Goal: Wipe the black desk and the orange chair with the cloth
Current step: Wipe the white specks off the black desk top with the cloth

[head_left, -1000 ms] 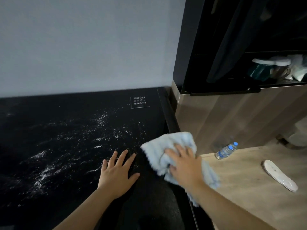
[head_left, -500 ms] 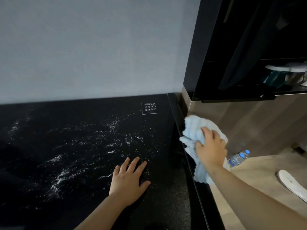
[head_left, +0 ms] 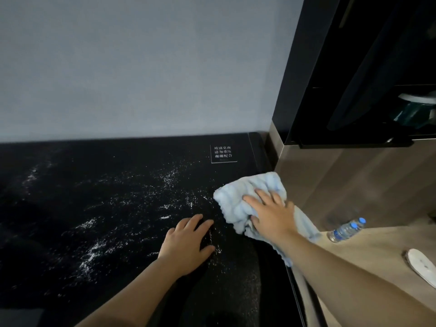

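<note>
The right hand (head_left: 271, 215) is pressing the bunched cloth (head_left: 238, 199) flat-fingered onto the desk (head_left: 94, 185) by its right edge to drag at the white specks, while the left hand (head_left: 188, 244) is resting spread beside it, likely bracing.

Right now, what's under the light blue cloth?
The cloth lies on the black desk near its right edge, pressed down by the right hand. Its trailing end hangs past that edge. Whether white specks sit beneath it is hidden.
</note>
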